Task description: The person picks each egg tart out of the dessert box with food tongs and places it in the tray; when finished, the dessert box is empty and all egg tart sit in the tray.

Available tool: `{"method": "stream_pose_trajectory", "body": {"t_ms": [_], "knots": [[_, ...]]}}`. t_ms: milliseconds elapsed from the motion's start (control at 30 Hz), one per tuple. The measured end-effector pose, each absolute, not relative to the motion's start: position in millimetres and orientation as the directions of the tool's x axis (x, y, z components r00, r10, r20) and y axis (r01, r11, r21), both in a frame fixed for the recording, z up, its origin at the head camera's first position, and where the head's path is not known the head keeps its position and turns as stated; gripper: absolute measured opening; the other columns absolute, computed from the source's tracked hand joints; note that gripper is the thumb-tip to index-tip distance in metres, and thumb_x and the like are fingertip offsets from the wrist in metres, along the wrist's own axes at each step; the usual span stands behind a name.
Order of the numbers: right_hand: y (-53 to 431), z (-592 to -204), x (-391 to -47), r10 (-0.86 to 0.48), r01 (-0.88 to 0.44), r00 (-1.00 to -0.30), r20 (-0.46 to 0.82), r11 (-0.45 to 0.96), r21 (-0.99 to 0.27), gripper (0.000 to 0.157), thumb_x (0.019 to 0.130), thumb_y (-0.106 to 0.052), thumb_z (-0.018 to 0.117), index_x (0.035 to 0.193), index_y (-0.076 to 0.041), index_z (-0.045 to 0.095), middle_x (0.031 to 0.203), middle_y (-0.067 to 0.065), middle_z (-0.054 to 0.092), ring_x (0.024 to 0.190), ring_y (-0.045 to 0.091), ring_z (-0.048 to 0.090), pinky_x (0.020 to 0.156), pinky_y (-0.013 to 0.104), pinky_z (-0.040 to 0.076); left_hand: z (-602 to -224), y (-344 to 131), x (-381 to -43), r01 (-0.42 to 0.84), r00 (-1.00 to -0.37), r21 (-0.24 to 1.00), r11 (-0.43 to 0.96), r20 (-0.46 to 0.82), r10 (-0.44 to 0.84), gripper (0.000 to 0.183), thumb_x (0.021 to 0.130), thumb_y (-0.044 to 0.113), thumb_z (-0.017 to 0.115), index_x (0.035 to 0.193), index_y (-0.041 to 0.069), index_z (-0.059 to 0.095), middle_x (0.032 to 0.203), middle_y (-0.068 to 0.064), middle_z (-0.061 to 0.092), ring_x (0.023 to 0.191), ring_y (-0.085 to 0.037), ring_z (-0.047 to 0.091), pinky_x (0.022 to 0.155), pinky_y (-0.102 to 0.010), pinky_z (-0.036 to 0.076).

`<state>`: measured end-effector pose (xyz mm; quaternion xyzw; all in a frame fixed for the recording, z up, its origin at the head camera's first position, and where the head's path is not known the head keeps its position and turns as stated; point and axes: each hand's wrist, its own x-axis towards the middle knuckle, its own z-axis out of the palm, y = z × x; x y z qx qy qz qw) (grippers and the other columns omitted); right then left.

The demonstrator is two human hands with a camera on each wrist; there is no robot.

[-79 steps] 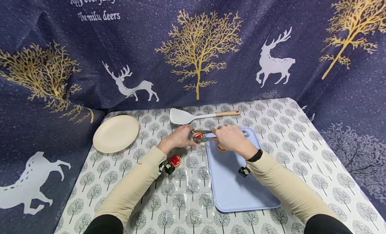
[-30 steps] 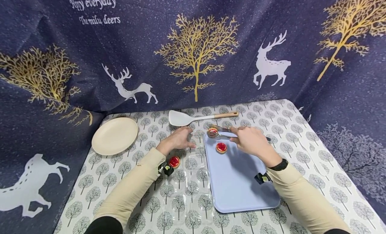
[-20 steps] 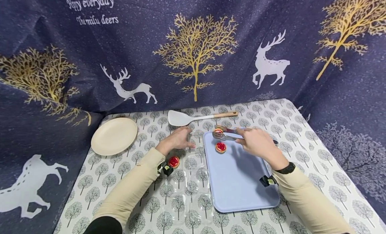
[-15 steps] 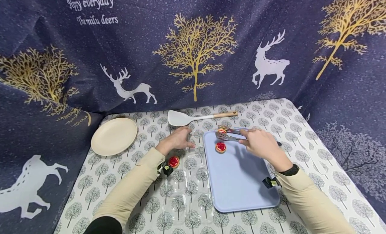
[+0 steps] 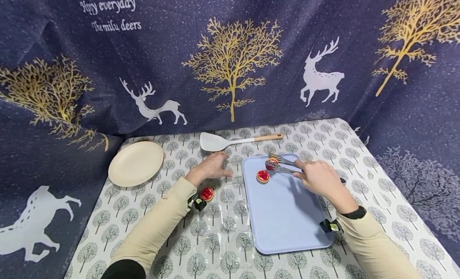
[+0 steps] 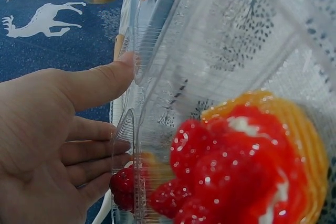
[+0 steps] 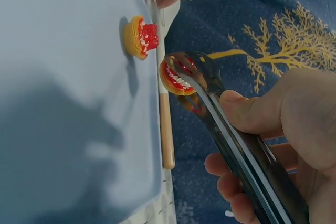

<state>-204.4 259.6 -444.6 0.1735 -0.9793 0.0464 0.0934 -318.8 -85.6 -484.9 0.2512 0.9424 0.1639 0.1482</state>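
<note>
My right hand (image 5: 320, 178) grips a pair of metal tongs (image 7: 223, 124). Between the tongs' tips is a small tart (image 7: 177, 80) with red topping, over the far part of the blue tray (image 5: 284, 227). A similar tart (image 5: 263, 176) sits on that tray, just left of the tongs. My left hand (image 5: 213, 166) rests at the far end of a clear plastic container (image 5: 224, 231), fingers extended and thumb (image 6: 123, 64) at its rim. Inside the container lies another red-topped tart (image 6: 231, 166). Beside the left fingers, dark red fruit (image 6: 123, 187) shows through the plastic.
A white spatula (image 5: 213, 142) with a wooden handle lies behind the container and tray. At the back left is a cream plate (image 5: 135, 164). A patterned tablecloth (image 5: 359, 199) covers the table, and a dark curtain (image 5: 251, 59) hangs behind it.
The right hand has moved rightward with the tongs, carrying the tart from beside the left hand to over the blue tray. My left hand has stayed at the container's far end.
</note>
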Motion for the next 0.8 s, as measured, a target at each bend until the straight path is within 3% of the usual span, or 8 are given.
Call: {"method": "stream_pose_trajectory", "body": {"t_ms": [133,300,533,800], "knots": [[265.6,-448.5,-199.3,-0.291,-0.31,-0.94,0.181,0.947,-0.087,0.039,0.087,-0.032,0.071,0.118,-0.01,0.065,0.082,0.011,0.07,0.062,0.027,0.061,0.047,0.041,0.05,-485.1,-85.0,-318.2,0.421,-0.831,0.387,0.82,-0.197,0.52,0.087,0.078,0.044,0.079,0.145,0.003,0.042,0.149,-0.015,0.042,0.136,-0.032,0.041,0.117,-0.046,0.033],[272.2,-452.3,-193.9,-0.259,-0.278,-0.952,0.16,0.955,-0.106,0.048,0.087,-0.033,0.071,0.127,-0.009,0.063,0.088,0.016,0.071,0.058,0.024,0.058,0.041,0.034,0.045,-484.9,-84.5,-318.0,0.426,-0.829,0.386,0.819,-0.196,0.524,0.087,0.079,0.043,0.079,0.146,0.003,0.041,0.15,-0.016,0.041,0.138,-0.032,0.039,0.118,-0.046,0.031],[275.8,-455.3,-188.4,-0.281,-0.3,-0.943,0.179,0.95,-0.086,0.044,0.087,-0.031,0.071,0.124,-0.008,0.064,0.082,0.014,0.07,0.058,0.026,0.06,0.042,0.036,0.045,-484.5,-85.1,-318.1,0.426,-0.829,0.38,0.821,-0.198,0.523,0.087,0.078,0.043,0.079,0.145,0.002,0.042,0.149,-0.015,0.043,0.137,-0.032,0.041,0.117,-0.045,0.032],[279.8,-461.3,-184.5,-0.277,-0.293,-0.948,0.159,0.952,-0.091,0.037,0.087,-0.032,0.071,0.116,-0.01,0.065,0.068,0.006,0.062,0.048,0.017,0.047,0.038,0.029,0.037,-486.5,-84.4,-318.3,0.416,-0.833,0.385,0.824,-0.201,0.515,0.086,0.078,0.043,0.079,0.146,0.003,0.042,0.149,-0.014,0.043,0.136,-0.032,0.041,0.117,-0.046,0.032]]}}
